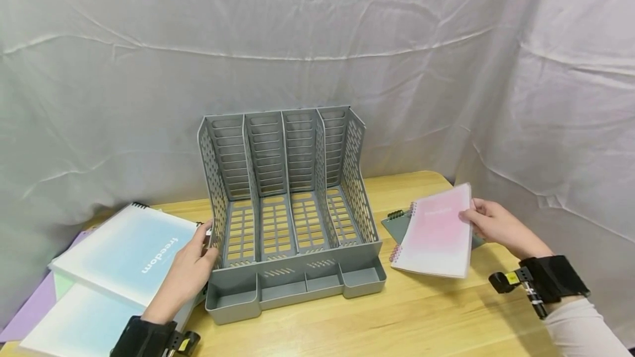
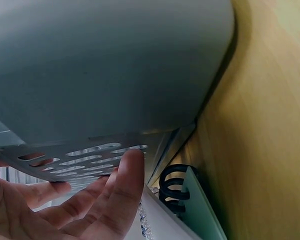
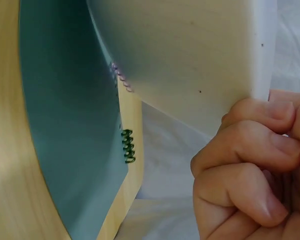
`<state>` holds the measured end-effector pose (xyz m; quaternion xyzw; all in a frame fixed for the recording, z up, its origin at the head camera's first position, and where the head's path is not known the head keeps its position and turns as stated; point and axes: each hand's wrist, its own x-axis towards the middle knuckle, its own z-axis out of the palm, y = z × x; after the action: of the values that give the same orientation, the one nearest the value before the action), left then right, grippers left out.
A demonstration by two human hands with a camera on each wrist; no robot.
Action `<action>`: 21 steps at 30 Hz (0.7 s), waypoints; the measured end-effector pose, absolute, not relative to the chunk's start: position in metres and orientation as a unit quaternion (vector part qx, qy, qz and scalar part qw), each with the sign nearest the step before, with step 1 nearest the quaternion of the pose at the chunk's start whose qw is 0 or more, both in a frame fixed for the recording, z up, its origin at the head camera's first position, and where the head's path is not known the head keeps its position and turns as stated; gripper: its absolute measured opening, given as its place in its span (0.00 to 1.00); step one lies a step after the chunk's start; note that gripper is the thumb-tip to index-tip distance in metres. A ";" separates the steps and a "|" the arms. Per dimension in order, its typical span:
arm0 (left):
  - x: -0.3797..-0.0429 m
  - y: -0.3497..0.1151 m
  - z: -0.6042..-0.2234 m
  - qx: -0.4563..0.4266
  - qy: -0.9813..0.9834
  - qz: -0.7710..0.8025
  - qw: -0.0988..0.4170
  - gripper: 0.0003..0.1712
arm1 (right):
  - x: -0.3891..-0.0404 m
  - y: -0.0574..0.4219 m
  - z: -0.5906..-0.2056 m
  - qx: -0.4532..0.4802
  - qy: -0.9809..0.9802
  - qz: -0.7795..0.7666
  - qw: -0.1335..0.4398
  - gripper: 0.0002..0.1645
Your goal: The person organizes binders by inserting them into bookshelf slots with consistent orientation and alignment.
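A grey desktop file organizer (image 1: 297, 260) with several upright slots and small front trays stands mid-table. My left hand (image 1: 190, 269) grips its left side wall; in the left wrist view the fingers (image 2: 127, 185) lie along the slotted panel, and skin shows through some slots. My right hand (image 1: 493, 227) pinches the right edge of a pink spiral notebook (image 1: 436, 230), which is tilted up. Beneath it lies a dark green spiral notebook (image 1: 394, 228), partly covered. The right wrist view shows the pink notebook's pale back (image 3: 190, 55) above the green cover (image 3: 70, 125).
On the left lie overlapping blue-and-white spiral notebooks (image 1: 124, 252), one marked "freedom", over purple (image 1: 32, 313) and light green sheets or covers. A wooden tabletop (image 1: 347, 326) carries everything. Grey cloth (image 1: 297, 32) hangs close behind and at the right.
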<state>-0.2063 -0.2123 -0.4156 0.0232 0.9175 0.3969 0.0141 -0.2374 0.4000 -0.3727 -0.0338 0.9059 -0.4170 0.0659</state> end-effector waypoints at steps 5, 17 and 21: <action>-0.206 -0.212 -0.415 0.021 0.916 0.401 0.018 0.38 | -0.233 0.396 -0.368 -0.053 0.900 -0.429 0.053 0.19; -0.204 -0.212 -0.416 0.024 0.918 0.396 0.014 0.38 | -0.223 0.380 -0.355 -0.093 0.904 -0.417 -0.016 0.15; -0.204 -0.213 -0.416 0.024 0.918 0.395 0.013 0.38 | -0.220 0.377 -0.352 -0.098 0.910 -0.401 -0.042 0.13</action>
<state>-0.2041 -0.2126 -0.4162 0.0243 0.9183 0.3950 0.0125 -0.2197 0.3768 -0.3515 -0.0980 0.9100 -0.4007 -0.0423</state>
